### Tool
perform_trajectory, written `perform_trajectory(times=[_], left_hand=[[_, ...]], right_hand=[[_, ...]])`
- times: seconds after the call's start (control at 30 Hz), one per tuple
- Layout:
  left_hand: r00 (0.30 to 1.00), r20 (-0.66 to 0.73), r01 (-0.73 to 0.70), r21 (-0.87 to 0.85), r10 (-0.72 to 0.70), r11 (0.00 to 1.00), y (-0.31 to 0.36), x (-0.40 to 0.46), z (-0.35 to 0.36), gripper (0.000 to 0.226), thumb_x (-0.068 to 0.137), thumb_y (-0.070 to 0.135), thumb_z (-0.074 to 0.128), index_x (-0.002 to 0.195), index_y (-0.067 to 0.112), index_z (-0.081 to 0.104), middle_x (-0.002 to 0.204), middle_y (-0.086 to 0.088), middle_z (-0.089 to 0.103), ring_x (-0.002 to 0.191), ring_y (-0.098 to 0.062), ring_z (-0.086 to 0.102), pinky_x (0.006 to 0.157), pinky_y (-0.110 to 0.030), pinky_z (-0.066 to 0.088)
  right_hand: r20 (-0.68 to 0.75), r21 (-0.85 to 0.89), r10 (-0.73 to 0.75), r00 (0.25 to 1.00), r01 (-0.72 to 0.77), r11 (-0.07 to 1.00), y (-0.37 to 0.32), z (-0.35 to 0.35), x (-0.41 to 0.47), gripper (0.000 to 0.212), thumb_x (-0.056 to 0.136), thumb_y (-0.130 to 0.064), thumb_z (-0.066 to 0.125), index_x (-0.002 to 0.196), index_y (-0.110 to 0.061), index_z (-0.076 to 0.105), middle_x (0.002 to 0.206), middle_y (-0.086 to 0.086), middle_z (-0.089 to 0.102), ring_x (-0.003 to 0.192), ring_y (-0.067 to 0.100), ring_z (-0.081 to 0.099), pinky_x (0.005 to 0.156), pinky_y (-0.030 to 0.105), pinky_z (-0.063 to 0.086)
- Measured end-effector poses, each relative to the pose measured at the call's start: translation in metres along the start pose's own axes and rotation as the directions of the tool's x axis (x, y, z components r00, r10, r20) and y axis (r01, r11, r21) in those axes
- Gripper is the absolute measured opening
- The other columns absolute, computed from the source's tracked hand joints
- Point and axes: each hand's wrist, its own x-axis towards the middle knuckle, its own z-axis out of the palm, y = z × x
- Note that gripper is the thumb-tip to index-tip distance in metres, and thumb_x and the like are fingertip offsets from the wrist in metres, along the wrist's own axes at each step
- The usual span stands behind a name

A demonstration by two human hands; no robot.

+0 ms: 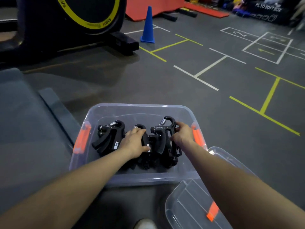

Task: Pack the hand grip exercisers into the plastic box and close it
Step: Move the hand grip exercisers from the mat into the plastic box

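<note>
A clear plastic box (132, 179) with orange latches stands open on the floor in front of me. Several black hand grip exercisers lie inside it. My left hand (134, 142) rests on the middle exerciser (145, 141), fingers wrapped over it. My right hand (182, 135) grips the right-hand exerciser (162, 134) by its handle, near the box's right wall. Another exerciser (109, 136) lies untouched at the left of the box. The clear lid (186, 209) with an orange clip lies on the floor at the lower right, partly under my right forearm.
A blue cone (148, 27) stands on the floor further ahead. An exercise bike with a yellow-ringed wheel (92, 15) fills the upper left. A grey mat (21, 121) lies to the left of the box. White and yellow tape lines mark the floor. My shoe (145, 224) shows at the bottom.
</note>
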Motion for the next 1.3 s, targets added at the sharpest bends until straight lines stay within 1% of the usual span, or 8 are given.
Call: perform_trajectory(times=[0.13, 0.27, 0.47, 0.77, 0.87, 1.0, 1.17, 1.3], left_hand=[[0.999, 0.039, -0.007, 0.016, 0.006, 1.0, -0.004, 0.009, 0.011, 0.084, 0.081, 0.041, 0.066, 0.148, 0.022, 0.02, 0.156, -0.001, 0.017, 0.144, -0.024, 0.017, 0.118, -0.036, 0.021], [0.997, 0.078, 0.009, 0.011, -0.01, 1.0, -0.01, 0.013, 0.019, 0.085, 0.081, 0.043, 0.066, 0.148, 0.023, 0.019, 0.157, -0.003, 0.015, 0.145, -0.024, 0.013, 0.119, -0.037, 0.019], [0.997, 0.082, 0.011, 0.021, -0.012, 1.0, -0.012, 0.014, 0.024, 0.082, 0.083, 0.044, 0.062, 0.149, 0.023, 0.019, 0.157, -0.003, 0.015, 0.146, -0.024, 0.009, 0.12, -0.036, 0.017], [0.995, 0.099, 0.014, 0.011, -0.015, 1.0, -0.012, 0.011, 0.021, 0.079, 0.085, 0.043, 0.061, 0.148, 0.02, 0.02, 0.157, -0.003, 0.015, 0.146, -0.022, 0.011, 0.12, -0.037, 0.019], [0.999, 0.043, -0.012, -0.035, 0.013, 0.999, -0.01, 0.006, 0.005, 0.07, 0.087, 0.039, 0.06, 0.146, 0.018, 0.027, 0.154, -0.002, 0.022, 0.142, -0.022, 0.024, 0.117, -0.036, 0.025], [0.991, -0.128, -0.039, -0.108, 0.025, 0.993, -0.022, -0.01, -0.036, 0.048, 0.088, 0.032, 0.059, 0.132, 0.019, 0.047, 0.136, -0.002, 0.045, 0.125, -0.022, 0.048, 0.107, -0.034, 0.037], [0.947, -0.293, 0.1, -0.129, -0.134, 0.987, -0.089, -0.049, -0.087, 0.037, 0.086, 0.022, 0.06, 0.123, 0.015, 0.055, 0.125, -0.007, 0.052, 0.116, -0.024, 0.054, 0.102, -0.032, 0.041], [0.902, -0.328, 0.242, -0.153, -0.28, 0.958, -0.159, -0.095, -0.121, 0.04, 0.085, 0.019, 0.061, 0.124, 0.011, 0.055, 0.126, -0.013, 0.052, 0.117, -0.028, 0.055, 0.101, -0.034, 0.043]], right_hand=[[-0.007, -0.023, 0.013, 1.0, -0.013, 1.0, 0.011, 0.008, 0.005, 0.057, 0.068, -0.005, 0.064, 0.122, -0.023, 0.06, 0.088, -0.002, 0.066, 0.092, 0.027, 0.068, 0.088, 0.041, 0.055], [-0.005, -0.046, 0.019, 1.0, -0.019, 0.999, 0.015, 0.015, 0.007, 0.059, 0.071, 0.001, 0.064, 0.125, -0.022, 0.058, 0.087, -0.002, 0.061, 0.098, 0.027, 0.066, 0.093, 0.039, 0.052], [-0.008, -0.039, 0.032, 0.999, -0.033, 0.999, 0.015, 0.023, 0.01, 0.051, 0.072, 0.005, 0.062, 0.115, -0.022, 0.065, 0.083, -0.001, 0.065, 0.094, 0.026, 0.067, 0.093, 0.037, 0.053], [-0.001, -0.014, 0.05, 0.999, -0.05, 0.999, 0.012, 0.025, 0.008, 0.045, 0.077, 0.005, 0.06, 0.118, -0.013, 0.064, 0.108, 0.008, 0.071, 0.103, 0.025, 0.065, 0.096, 0.034, 0.05], [-0.019, -0.045, 0.033, 0.999, -0.034, 0.998, -0.001, 0.026, 0.006, 0.043, 0.079, 0.005, 0.058, 0.119, -0.01, 0.063, 0.114, 0.012, 0.068, 0.108, 0.028, 0.062, 0.097, 0.032, 0.048], [0.042, -0.105, -0.077, 0.996, 0.081, 0.991, -0.039, 0.039, -0.006, 0.046, 0.08, 0.0, 0.061, 0.125, -0.01, 0.058, 0.123, 0.011, 0.064, 0.117, 0.027, 0.058, 0.101, 0.031, 0.045], [0.177, -0.094, -0.225, 0.958, 0.244, 0.965, -0.106, 0.09, -0.044, 0.044, 0.079, -0.005, 0.068, 0.122, -0.007, 0.059, 0.123, 0.011, 0.064, 0.116, 0.029, 0.059, 0.101, 0.038, 0.046], [0.284, -0.093, -0.347, 0.894, 0.386, 0.918, -0.155, 0.146, -0.085, 0.044, 0.079, -0.006, 0.067, 0.122, -0.004, 0.058, 0.123, 0.012, 0.063, 0.118, 0.027, 0.058, 0.102, 0.032, 0.044]])
